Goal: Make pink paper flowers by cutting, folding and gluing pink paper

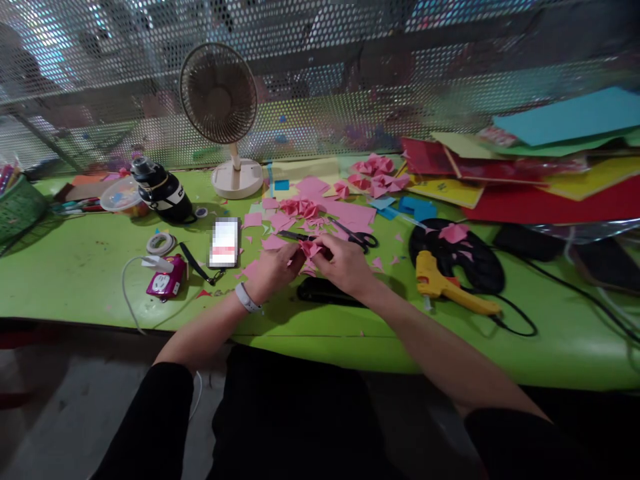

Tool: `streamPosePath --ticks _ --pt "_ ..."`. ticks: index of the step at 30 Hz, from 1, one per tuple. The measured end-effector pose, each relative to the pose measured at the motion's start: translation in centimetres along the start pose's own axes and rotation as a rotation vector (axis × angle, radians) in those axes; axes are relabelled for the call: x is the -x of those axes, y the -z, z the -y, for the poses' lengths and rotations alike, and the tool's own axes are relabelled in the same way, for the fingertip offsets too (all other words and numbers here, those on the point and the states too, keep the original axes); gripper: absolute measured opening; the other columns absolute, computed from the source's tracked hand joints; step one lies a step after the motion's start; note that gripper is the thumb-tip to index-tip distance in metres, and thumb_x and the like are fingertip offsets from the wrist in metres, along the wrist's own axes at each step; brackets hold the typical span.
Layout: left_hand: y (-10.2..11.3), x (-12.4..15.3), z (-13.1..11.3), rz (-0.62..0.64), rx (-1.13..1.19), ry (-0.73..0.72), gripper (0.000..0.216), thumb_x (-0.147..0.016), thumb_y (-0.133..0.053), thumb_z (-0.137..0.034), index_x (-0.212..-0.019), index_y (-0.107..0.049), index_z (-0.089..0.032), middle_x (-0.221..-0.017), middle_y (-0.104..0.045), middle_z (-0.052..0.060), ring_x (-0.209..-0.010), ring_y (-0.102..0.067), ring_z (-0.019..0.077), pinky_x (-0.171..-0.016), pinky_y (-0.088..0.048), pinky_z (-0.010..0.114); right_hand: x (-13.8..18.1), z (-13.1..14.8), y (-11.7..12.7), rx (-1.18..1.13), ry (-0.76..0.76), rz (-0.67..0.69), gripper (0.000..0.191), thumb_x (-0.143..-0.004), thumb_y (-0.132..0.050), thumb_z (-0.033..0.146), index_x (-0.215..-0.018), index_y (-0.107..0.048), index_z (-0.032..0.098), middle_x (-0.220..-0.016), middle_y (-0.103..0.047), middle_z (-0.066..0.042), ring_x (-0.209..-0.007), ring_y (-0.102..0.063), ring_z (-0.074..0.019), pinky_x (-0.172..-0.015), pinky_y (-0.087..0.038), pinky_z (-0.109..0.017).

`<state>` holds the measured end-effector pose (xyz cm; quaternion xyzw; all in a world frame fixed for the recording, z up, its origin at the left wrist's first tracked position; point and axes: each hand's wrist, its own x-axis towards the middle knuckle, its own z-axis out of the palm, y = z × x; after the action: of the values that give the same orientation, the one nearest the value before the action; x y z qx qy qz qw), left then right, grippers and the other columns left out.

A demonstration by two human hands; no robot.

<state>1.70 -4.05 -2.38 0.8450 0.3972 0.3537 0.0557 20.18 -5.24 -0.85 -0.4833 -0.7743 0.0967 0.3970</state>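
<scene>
Between my two hands is a small folded pink paper flower (309, 249), held just above the table. My left hand (277, 270) pinches its left side, and my right hand (346, 265) grips the right side with bent fingers. Black-handled scissors (364, 239) lie right behind my right hand. Cut pink paper pieces (350, 212) and scraps surround the hands. Several finished-looking pink paper flowers (303, 209) sit in a cluster behind them, with more flowers (377, 175) farther back. A long black case-like object (327, 292) lies below my right hand, partly covered by the forearm.
On the right, a yellow glue gun (450, 287) rests against a black palette-shaped pad (480, 263). Coloured sheets (540, 193) are stacked behind it. A phone (225, 243), purple power adapter (167, 277), tape roll (161, 244), black bottle (163, 190) and fan (235, 177) stand or lie leftward.
</scene>
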Motion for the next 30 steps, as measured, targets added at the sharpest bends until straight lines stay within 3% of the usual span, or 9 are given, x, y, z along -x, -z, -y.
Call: streamPosePath --ticks 6,10,14,18,21,23,26,28,30 --pt "-0.3 0.3 -0.5 0.044 -0.026 0.052 0.027 -0.102 -0.042 -0.033 -0.099 -0.062 -0.015 -0.075 -0.069 0.006 -0.054 -0.059 0.0130 -0.053 -0.038 0.024 0.0 0.3 0.4 -0.144 -0.056 -0.002 0.013 -0.089 -0.056 0.028 -0.086 -0.064 0.019 -0.068 -0.069 -0.002 -0.058 -0.061 -0.0166 -0.057 -0.044 -0.027" --pt "-0.3 0.6 -1.1 0.074 -0.132 0.051 0.025 -0.102 -0.039 -0.029 -0.103 -0.060 -0.015 -0.078 -0.071 0.008 -0.057 -0.063 0.0153 -0.053 -0.039 0.025 0.1 0.5 0.3 -0.093 -0.024 -0.036 0.015 -0.090 -0.052 0.025 -0.088 -0.065 0.020 -0.074 -0.072 -0.005 -0.062 -0.064 -0.0190 -0.060 -0.047 -0.029" --pt "0.0 0.8 -1.8 0.126 -0.246 -0.005 0.025 -0.101 -0.038 -0.020 -0.118 -0.054 -0.011 -0.082 -0.073 0.010 -0.067 -0.070 0.0180 -0.055 -0.048 0.025 0.6 0.9 -0.2 -0.021 0.014 0.013 0.018 -0.090 -0.048 0.017 -0.091 -0.066 0.019 -0.078 -0.073 -0.007 -0.067 -0.067 -0.0214 -0.063 -0.050 -0.030" --pt "0.5 0.9 -2.8 0.099 -0.314 -0.072 0.035 -0.097 -0.037 -0.010 -0.130 -0.046 -0.004 -0.110 -0.073 0.020 -0.098 -0.074 0.0232 -0.078 -0.060 0.032 1.6 1.3 -1.0 -0.005 0.046 0.052 0.034 -0.091 -0.043 0.013 -0.117 -0.064 0.016 -0.101 -0.076 -0.014 -0.083 -0.071 -0.0259 -0.074 -0.057 -0.037" --pt "0.4 1.1 -3.7 0.071 -0.397 -0.115 0.038 -0.096 -0.035 -0.006 -0.131 -0.047 0.000 -0.124 -0.067 0.026 -0.117 -0.068 0.0267 -0.098 -0.056 0.038 2.4 1.6 -1.5 0.003 0.066 0.076 0.050 -0.089 -0.040 0.009 -0.137 -0.054 0.013 -0.118 -0.072 -0.019 -0.097 -0.072 -0.0289 -0.083 -0.059 -0.042" --pt "0.2 1.3 -4.1 0.063 -0.446 -0.112 0.040 -0.096 -0.033 -0.005 -0.132 -0.049 0.000 -0.125 -0.067 0.025 -0.121 -0.066 0.0273 -0.102 -0.055 0.038 2.8 1.8 -1.7 0.005 0.097 0.080 0.058 -0.086 -0.039 0.007 -0.143 -0.047 0.012 -0.124 -0.070 -0.019 -0.107 -0.070 -0.0293 -0.089 -0.058 -0.044" --pt "0.1 1.3 -4.2 0.082 -0.451 -0.078 0.042 -0.095 -0.033 -0.004 -0.132 -0.051 -0.003 -0.123 -0.069 0.023 -0.121 -0.065 0.0280 -0.100 -0.056 0.039 2.8 2.1 -1.5 0.011 0.102 0.079 0.061 -0.084 -0.040 0.007 -0.144 -0.046 0.012 -0.122 -0.070 -0.019 -0.111 -0.068 -0.0299 -0.092 -0.057 -0.045" --pt "0.4 1.0 -3.9 0.122 -0.395 -0.050 0.041 -0.094 -0.036 -0.004 -0.132 -0.052 -0.003 -0.118 -0.070 0.023 -0.113 -0.069 0.0272 -0.092 -0.058 0.037 2.3 2.2 -0.9 -0.007 0.045 0.115 0.054 -0.085 -0.042 0.010 -0.137 -0.053 0.011 -0.109 -0.075 -0.018 -0.097 -0.071 -0.0302 -0.083 -0.059 -0.044" --pt "1.0 0.5 -3.3 0.161 -0.298 -0.012 0.039 -0.095 -0.040 -0.010 -0.132 -0.052 -0.005 -0.106 -0.074 0.019 -0.093 -0.074 0.0242 -0.076 -0.059 0.032 1.5 2.4 0.0 -0.095 -0.042 0.162 0.044 -0.085 -0.045 0.015 -0.125 -0.062 0.012 -0.093 -0.077 -0.013 -0.080 -0.072 -0.0274 -0.074 -0.059 -0.040"
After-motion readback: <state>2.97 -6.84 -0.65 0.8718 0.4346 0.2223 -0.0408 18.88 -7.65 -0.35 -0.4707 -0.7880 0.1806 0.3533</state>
